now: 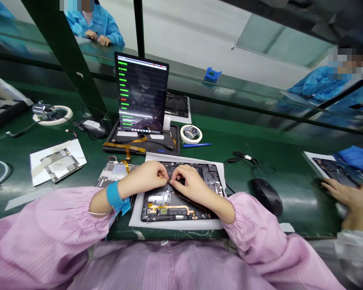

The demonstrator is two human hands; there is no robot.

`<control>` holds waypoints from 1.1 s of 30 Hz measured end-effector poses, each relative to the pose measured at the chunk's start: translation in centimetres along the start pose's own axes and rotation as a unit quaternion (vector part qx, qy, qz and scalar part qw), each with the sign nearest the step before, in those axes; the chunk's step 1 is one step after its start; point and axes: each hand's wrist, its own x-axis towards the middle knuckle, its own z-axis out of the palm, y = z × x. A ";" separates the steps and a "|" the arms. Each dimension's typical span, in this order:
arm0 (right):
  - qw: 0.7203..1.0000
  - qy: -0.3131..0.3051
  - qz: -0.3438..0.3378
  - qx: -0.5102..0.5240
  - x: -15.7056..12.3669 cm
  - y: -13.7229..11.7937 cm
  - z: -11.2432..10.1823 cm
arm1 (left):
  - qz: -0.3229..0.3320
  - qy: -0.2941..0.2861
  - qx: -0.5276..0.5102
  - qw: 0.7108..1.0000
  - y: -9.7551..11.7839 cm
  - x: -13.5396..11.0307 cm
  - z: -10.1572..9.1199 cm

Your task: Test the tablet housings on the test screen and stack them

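An opened tablet housing (175,212) with copper-coloured flex cables lies on a white sheet (213,225) in front of me. My left hand (153,175) and my right hand (187,181) meet over its upper middle, thumbs and fingers pinched close together. Whatever sits between the fingertips is too small to make out. A blue wrist strap (116,197) circles my left wrist. Left of the housing, partly behind my left forearm, rests a circuit board (113,171) with an orange flex cable running up from it toward the tablet screen (142,96).
The screen stands in a black tray (175,147). A tape roll (191,134) and blue pen (196,145) lie right of it. A black mouse (266,196) is farther right, near a co-worker's hand (340,193). Another board (62,163) lies at left on white card.
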 end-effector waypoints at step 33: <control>1.000 0.018 0.009 -0.018 -0.1 0.5 0.1 | 0.062 0.063 0.050 0.995 0.8 0.0 0.8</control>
